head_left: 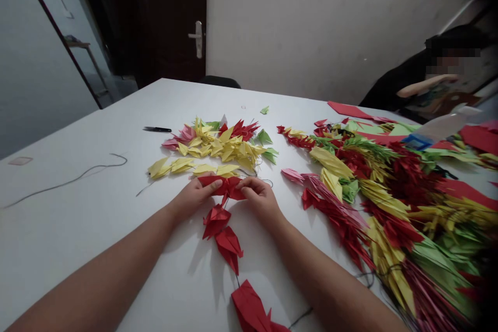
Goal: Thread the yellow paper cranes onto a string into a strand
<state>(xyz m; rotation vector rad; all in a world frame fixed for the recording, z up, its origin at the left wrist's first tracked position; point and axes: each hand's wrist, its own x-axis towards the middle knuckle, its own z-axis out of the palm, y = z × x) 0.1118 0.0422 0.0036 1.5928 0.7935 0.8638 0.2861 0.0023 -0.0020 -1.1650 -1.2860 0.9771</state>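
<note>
My left hand (pixel 198 192) and my right hand (pixel 259 194) pinch the two sides of a red folded paper crane (pixel 227 187), its wings spread between them. A dark string (pixel 237 281) runs from it toward me. More red paper cranes (pixel 229 249) are threaded along this string, one large at the front edge of the view. Just beyond my hands lies a row of yellow folded paper cranes (pixel 181 166), with a pile of yellow, red, pink and green ones (pixel 218 145) behind it.
Several bundles of folded paper (pixel 369 192) cover the white table's (pixel 78 249) right side. A loose cord (pixel 83 174) and black-handled scissors or snips (pixel 157 129) lie left. A clear container with a blue part (pixel 418 140) stands right. A person (pixel 412 80) sits at the far right.
</note>
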